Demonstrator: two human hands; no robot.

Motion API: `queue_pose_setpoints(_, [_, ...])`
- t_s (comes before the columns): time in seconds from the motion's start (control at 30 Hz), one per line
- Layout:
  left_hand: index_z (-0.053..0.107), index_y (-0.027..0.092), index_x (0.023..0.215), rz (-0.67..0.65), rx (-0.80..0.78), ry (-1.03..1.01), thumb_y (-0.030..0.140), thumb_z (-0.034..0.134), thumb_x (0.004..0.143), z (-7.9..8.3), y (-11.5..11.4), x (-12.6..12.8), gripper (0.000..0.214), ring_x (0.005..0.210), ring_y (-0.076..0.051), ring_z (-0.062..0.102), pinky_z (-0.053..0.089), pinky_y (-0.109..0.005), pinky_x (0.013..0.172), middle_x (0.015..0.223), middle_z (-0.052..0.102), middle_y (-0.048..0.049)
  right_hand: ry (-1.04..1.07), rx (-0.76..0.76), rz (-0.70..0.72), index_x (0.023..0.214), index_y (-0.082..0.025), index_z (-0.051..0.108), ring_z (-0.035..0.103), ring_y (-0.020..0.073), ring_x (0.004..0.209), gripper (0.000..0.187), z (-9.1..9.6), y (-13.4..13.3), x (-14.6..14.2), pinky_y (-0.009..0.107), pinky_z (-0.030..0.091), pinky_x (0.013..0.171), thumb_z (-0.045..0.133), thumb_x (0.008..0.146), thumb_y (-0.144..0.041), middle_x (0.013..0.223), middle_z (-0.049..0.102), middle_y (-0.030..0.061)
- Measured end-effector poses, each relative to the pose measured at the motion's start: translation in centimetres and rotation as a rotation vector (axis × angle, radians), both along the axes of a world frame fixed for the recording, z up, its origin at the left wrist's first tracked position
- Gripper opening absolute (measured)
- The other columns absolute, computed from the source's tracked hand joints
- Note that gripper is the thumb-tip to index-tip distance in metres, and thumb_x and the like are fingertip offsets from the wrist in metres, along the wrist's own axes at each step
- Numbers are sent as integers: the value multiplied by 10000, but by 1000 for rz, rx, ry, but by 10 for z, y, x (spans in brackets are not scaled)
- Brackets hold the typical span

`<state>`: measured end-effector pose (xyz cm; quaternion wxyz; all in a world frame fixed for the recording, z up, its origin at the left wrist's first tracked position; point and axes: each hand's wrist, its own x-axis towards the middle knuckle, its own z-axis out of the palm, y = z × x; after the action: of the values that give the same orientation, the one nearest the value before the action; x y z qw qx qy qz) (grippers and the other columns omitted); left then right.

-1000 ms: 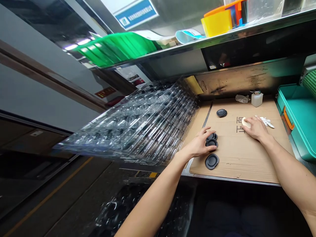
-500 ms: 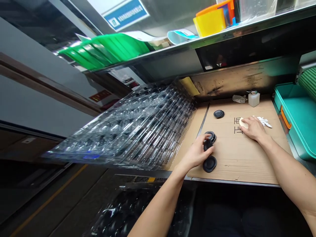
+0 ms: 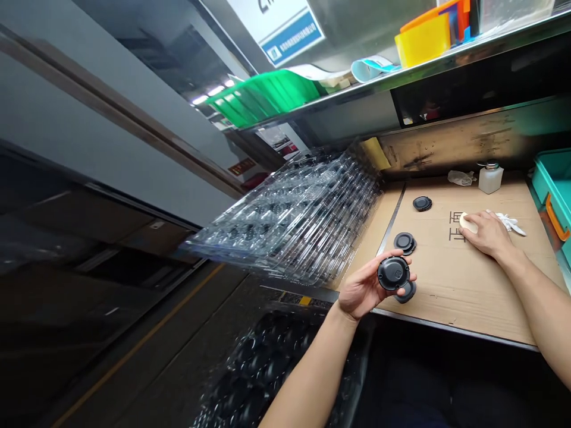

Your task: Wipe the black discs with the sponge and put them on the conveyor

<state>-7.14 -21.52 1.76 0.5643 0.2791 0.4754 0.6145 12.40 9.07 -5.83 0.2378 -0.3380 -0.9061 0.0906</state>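
My left hand (image 3: 363,288) holds a round black cap (image 3: 393,273) raised above the table, its face with small notches turned up toward me. Just behind it on the cardboard (image 3: 464,285) lie more black caps (image 3: 404,242), stacked, and another black cap (image 3: 407,292) is partly hidden by my fingers. Farther back sits a small pile of black caps (image 3: 422,203). My right hand (image 3: 488,233) rests on the cardboard, fingers closed over a cream-coloured pad (image 3: 467,222). A crumpled white cloth (image 3: 512,224) lies beside it.
A tall stack of clear plastic trays (image 3: 285,220) stands at left. Behind are a small white bottle (image 3: 491,178) and a crumpled clear wrapper (image 3: 461,178). A teal bin (image 3: 548,178) stands at right. The shelf above holds a green basket (image 3: 267,95) and a yellow bin (image 3: 423,44).
My left hand has lifted the black cap off the table and turned it face up. My right hand stays on the pad. The view has swung left.
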Motion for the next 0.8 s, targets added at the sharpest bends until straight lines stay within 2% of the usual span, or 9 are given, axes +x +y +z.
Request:
queue_pose_setpoints(0.23, [598, 159, 1336, -11, 57, -201, 424, 528, 978, -3, -1, 0, 451, 1104, -361, 692, 577, -352, 730, 1317, 630, -171, -8, 14, -1, 1195, -238, 723, 563, 304, 1091, 414, 2, -1, 1, 431, 421, 996, 607, 915, -520, 1104, 701, 89])
queue_pose_setpoints(0.37, [602, 169, 1326, 4, 43, -195, 430, 555, 961, -4, 1, 3, 451, 1087, -348, 695, 566, -356, 740, 1310, 630, -163, -2, 15, 8, 1195, -237, 723, 563, 305, 1097, 415, 2, 0, 0, 432, 421, 1001, 606, 915, -521, 1106, 700, 88])
queue_pose_setpoints(0.47, [596, 192, 1326, 17, 31, -104, 490, 580, 938, -2, 1, 3, 489, 1078, -342, 690, 549, -349, 724, 1322, 617, -157, 5, 11, 9, 1182, -238, 725, 568, 304, 1093, 408, 1, 0, 0, 437, 420, 1008, 610, 909, -518, 1104, 698, 87])
queue_pose_setpoints(0.53, [597, 201, 1312, 49, 11, 83, 521, 634, 901, 1, 0, 2, 523, 1074, -326, 680, 543, -346, 733, 1315, 615, -148, 7, 8, 2, 1165, -241, 730, 568, 306, 1099, 396, 1, 0, -1, 442, 417, 1016, 613, 904, -516, 1106, 695, 85])
queue_pose_setpoints(0.67, [603, 211, 1309, 95, -165, 799, 449, 759, 824, 3, -5, 5, 563, 1091, -265, 635, 539, -370, 871, 1279, 629, -115, 5, -5, -7, 1172, -244, 728, 557, 307, 1121, 393, 2, -1, -2, 444, 408, 1032, 616, 900, -506, 1120, 693, 89])
queue_pose_setpoints(0.73, [580, 222, 1354, 28, -223, 1097, 435, 733, 846, 1, -7, 10, 572, 1119, -262, 623, 528, -407, 955, 1283, 626, -106, -1, -10, 1, 1185, -239, 724, 557, 306, 1120, 403, 2, -1, -2, 442, 405, 1035, 614, 902, -504, 1122, 693, 94])
queue_pose_setpoints(0.8, [559, 231, 1387, -76, -201, 1275, 407, 705, 864, -3, -8, 15, 571, 1194, -278, 603, 490, -448, 1055, 1311, 614, -106, -5, -10, 1, 1189, -236, 724, 558, 308, 1117, 407, 3, -2, -2, 444, 406, 1033, 609, 905, -505, 1120, 693, 98])
